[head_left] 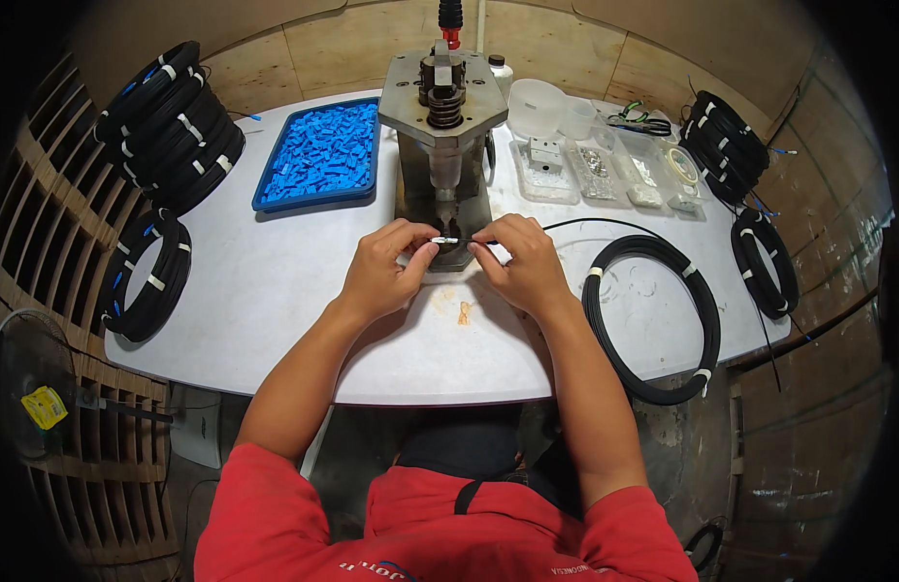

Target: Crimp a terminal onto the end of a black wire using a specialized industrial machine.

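My left hand (389,260) pinches a small white and silver connector (444,240) between thumb and fingertips. My right hand (523,256) is closed on the thin black cable (585,222) just beside it. The connector and cable end meet in line between my hands, at the front of a metal bench press (443,160). From my right hand the cable curves to a coiled bundle (702,301) bound with white ties, lying on the table at the right. Whether the connector touches the press cannot be made out.
A blue tray (265,206) of small blue plastic pieces stands left of the press. Clear boxes (549,194) of small parts sit at the right. Stacked black cable coils (168,131) flank the white table (275,320). A tan scrap (464,312) lies in front.
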Motion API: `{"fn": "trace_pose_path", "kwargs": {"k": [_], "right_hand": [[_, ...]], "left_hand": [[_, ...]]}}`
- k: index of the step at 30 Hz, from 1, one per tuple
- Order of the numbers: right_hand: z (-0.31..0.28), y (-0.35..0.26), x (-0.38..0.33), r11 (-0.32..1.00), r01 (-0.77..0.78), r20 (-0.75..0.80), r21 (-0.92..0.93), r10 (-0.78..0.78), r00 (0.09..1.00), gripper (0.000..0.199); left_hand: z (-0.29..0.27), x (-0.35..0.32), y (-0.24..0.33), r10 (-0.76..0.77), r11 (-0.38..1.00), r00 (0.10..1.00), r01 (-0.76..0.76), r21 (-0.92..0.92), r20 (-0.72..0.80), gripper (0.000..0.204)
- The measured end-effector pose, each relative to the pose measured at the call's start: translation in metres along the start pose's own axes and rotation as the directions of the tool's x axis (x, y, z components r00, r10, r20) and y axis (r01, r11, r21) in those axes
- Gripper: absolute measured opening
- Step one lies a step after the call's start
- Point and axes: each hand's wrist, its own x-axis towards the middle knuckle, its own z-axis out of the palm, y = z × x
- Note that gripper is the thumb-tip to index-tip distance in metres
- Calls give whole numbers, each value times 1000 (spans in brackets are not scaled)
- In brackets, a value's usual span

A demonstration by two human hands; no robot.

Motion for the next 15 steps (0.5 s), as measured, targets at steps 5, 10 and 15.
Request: {"fn": "trace_pose_path", "kwargs": {"k": [5, 10, 15], "right_hand": [[0, -1, 0, 1000, -1, -8, 2, 1, 1000, 11], [0, -2, 1, 999, 6, -20, 38, -5, 1000, 11], [0, -2, 0, 999, 8, -15, 33, -7, 1000, 10]], "left_hand": [[0, 0, 0, -7, 1000, 1000, 8, 9, -2, 13], [0, 0, -1, 1, 1000, 1000, -1, 29, -8, 13], [1, 0, -2, 8, 1000, 1000, -7, 25, -10, 13]]}}
